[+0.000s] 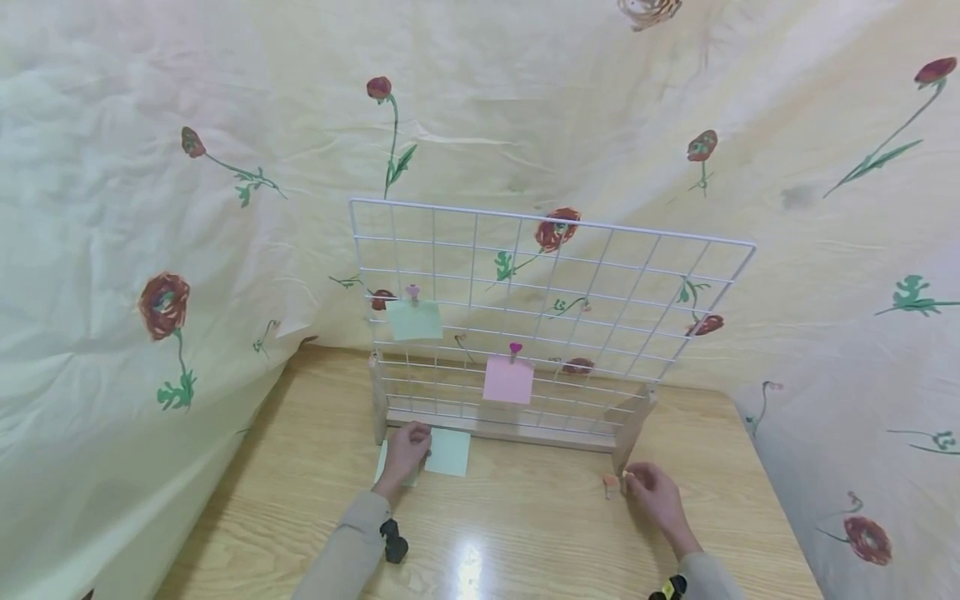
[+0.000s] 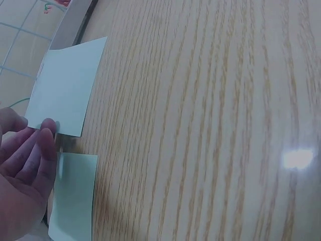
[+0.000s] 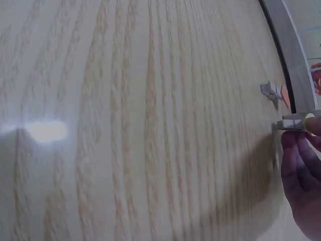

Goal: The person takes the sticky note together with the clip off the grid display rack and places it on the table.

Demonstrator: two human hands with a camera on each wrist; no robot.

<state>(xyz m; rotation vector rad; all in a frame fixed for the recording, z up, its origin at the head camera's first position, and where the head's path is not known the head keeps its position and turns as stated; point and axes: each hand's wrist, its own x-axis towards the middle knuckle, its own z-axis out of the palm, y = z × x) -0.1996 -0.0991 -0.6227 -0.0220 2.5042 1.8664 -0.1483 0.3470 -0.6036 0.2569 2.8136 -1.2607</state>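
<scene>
Currently, a pale green paper note is pinched by a corner btwn thumb & fingers of the L hand, prob. so most of its face is left uncovered. A 2nd green note is seen partly under that hand, flat on the desk. A yellow-topped clip is clamped btwn R hand thumb & fingertips, presumably by its top so the biting end is kept free. Just beside, toward the desk's R edge, an orange-topped clip is set, prob. for easy reach. Nr the desk's far edge, a white wire grid is held up by a wooden stand; a hung green note & pink note are secured there w/ a lilac clip & heart clip, resp.
</scene>
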